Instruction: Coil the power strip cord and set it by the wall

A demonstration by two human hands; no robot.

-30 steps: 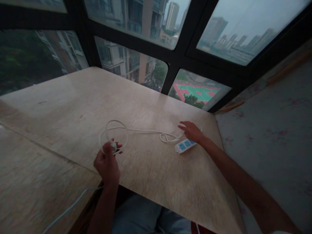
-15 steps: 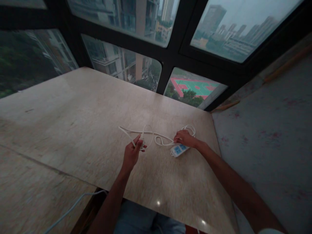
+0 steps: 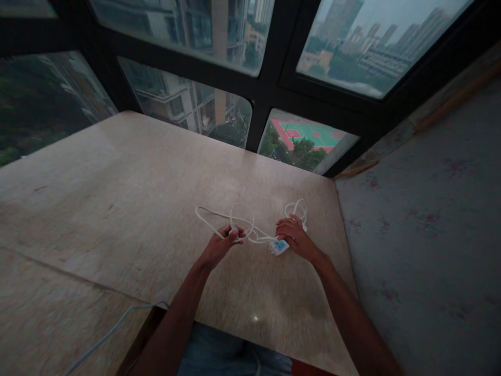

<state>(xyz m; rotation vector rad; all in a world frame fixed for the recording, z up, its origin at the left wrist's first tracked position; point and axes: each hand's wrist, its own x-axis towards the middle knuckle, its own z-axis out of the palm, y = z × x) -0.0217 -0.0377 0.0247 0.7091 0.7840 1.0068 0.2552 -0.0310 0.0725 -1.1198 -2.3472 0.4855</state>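
Observation:
My left hand (image 3: 224,244) is closed on a white power cord (image 3: 211,211), with a white piece that looks like its plug (image 3: 234,231) between thumb and fingers. A round loop of the cord stands up beside the fingers. Over a white power strip (image 3: 278,247) with blue socket faces lies my right hand (image 3: 293,236), its fingers bent round the strip and the cord that runs across it. The palm hides most of the strip, so its exact grip on the cord is hard to make out. More cord coils (image 3: 296,208) lie just beyond the right hand.
The strip rests on a beige marble-like surface (image 3: 129,209) under dark-framed windows (image 3: 260,115). A patterned wall (image 3: 410,250) bounds the right side. At lower left, a pale cable (image 3: 117,324) runs to a dark gap by the front edge.
My left hand has turned and moved slightly right with the cord. My right hand has come down over the power strip, covering more of its sockets. The view has shifted a little.

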